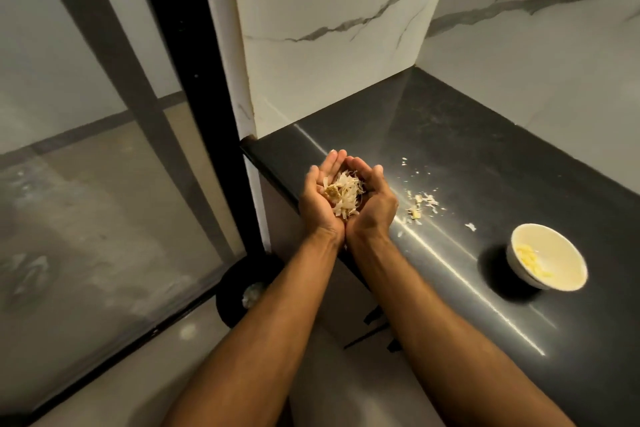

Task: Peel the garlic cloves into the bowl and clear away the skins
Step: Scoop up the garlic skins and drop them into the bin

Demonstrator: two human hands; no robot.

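My left hand (317, 196) and my right hand (375, 199) are cupped side by side, palms up, above the left front edge of the black counter (485, 156). Together they hold a pile of pale garlic skins (344, 194) with a brown root stub among them. A few loose skin bits (420, 203) lie scattered on the counter just right of my hands. A white bowl (568, 270) stands at the right on the counter, with peeled yellow garlic cloves (530, 258) inside.
White marble-patterned walls (329, 28) enclose the counter at the back and right. A black round bin (242, 288) with something pale inside stands on the floor below my hands. A black-framed glass door (86, 132) fills the left.
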